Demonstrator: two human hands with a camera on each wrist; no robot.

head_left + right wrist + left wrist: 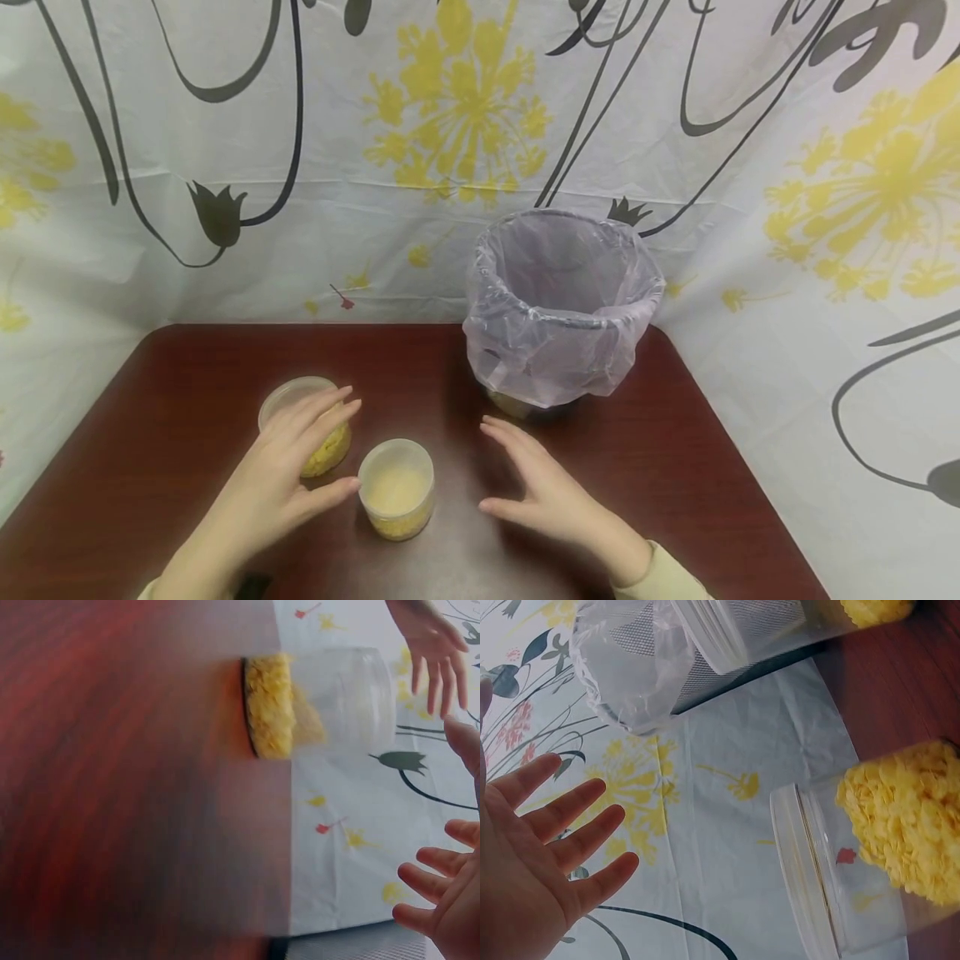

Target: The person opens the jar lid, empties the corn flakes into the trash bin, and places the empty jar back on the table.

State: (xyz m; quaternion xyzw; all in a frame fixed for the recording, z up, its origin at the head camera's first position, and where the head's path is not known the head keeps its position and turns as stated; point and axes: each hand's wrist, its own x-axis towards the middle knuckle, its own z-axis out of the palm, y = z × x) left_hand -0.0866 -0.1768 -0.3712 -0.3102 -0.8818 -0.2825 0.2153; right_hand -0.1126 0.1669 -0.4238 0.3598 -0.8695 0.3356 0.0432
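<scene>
Fingers spread and empty, left hand (288, 467) and right hand (543, 492) hover either side of the near jar (397, 496), upright on the table (405, 358) beside a fuller jar (328, 454), handling seemingly either finished or pending.

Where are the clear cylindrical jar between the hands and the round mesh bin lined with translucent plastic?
Clear cylindrical jar (321, 703): right wrist view, on its side wall, around mid-height.
Round mesh bin (558, 354): head view, on its plastic-covered outer front, below the rim.
</scene>
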